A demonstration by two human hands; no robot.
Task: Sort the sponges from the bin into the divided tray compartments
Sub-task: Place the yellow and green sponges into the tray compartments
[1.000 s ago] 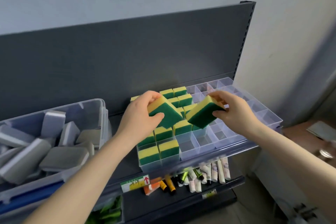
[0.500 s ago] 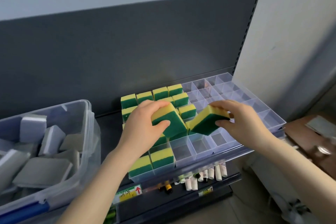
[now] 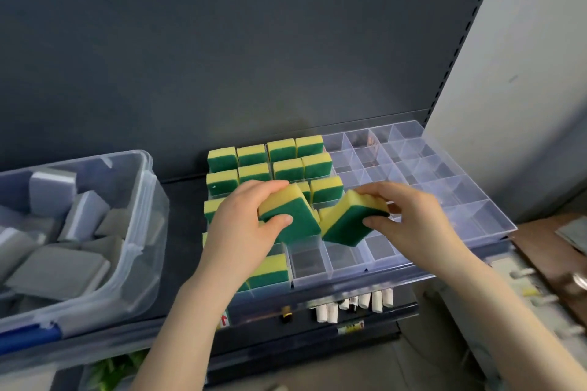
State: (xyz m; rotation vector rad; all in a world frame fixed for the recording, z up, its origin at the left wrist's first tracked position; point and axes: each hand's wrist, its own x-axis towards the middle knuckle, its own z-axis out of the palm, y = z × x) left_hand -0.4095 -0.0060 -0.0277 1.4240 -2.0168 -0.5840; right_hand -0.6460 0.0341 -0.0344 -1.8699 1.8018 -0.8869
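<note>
My left hand [image 3: 244, 227] pinches one sponge [image 3: 297, 219], my right hand [image 3: 411, 224] another sponge [image 3: 344, 225], both tilted and crowding, so they could snag the tray dividers [image 3: 327, 259] just beneath my grips.

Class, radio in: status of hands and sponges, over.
Left hand gripping sponge; right hand gripping second sponge. Both tilted above tray, unseated. Empty front compartments below, nothing blocking.
</note>
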